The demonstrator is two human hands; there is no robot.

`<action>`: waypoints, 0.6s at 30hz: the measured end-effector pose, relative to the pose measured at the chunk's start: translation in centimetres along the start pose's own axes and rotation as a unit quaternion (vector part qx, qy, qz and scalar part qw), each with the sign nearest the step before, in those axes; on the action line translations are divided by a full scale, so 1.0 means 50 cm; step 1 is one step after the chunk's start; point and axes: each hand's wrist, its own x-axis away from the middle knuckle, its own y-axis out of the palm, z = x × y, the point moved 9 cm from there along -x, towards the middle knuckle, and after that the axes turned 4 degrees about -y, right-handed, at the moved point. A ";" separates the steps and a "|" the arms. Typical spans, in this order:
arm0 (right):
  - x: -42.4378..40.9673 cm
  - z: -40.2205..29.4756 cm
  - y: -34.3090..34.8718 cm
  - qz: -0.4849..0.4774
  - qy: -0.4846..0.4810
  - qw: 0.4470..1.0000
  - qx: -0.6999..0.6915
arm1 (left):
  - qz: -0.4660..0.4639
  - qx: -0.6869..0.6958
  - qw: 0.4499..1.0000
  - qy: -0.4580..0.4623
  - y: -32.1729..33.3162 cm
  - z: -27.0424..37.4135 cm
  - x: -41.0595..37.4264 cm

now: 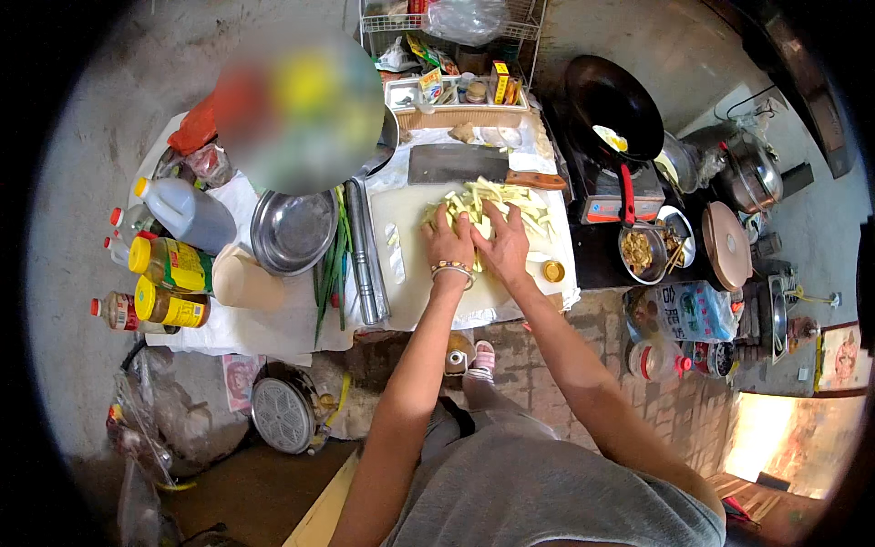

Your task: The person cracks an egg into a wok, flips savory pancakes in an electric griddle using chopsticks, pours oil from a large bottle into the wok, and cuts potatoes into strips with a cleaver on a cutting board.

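Pale green vegetable strips point(533, 205) lie heaped on the white cutting board point(410, 301). My left hand point(448, 243), with bracelets at its wrist, rests on the heap's left side with fingers spread. On the near side of the heap, my right hand point(502, 239) also touches the strips, its fingers apart and its thumb close to the left hand. Both palms are hidden from above. Just beyond the heap lies a cleaver point(458, 164), its wooden handle point(536, 180) pointing right. A small golden cap point(554, 271) sits on the board to the right of my right hand.
Left of the board are green scallions point(335, 273), a metal bowl point(295, 232) and several bottles point(184, 215). At right, a black wok point(612, 102) with egg in it stands on a stove, its red handle point(626, 191) pointing towards me. A pan of cooked food point(637, 251) sits nearer.
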 end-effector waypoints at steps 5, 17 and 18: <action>-0.016 -0.010 0.022 0.006 0.008 0.994 -0.113 | 0.087 0.070 0.993 0.049 -0.006 0.008 -0.011; -0.089 -0.228 0.021 0.053 -0.102 0.962 -0.246 | 0.189 0.265 0.944 0.055 -0.218 0.027 -0.043; -0.097 -0.266 0.033 0.045 -0.110 0.960 -0.255 | 0.207 0.258 0.941 0.067 -0.255 0.023 -0.057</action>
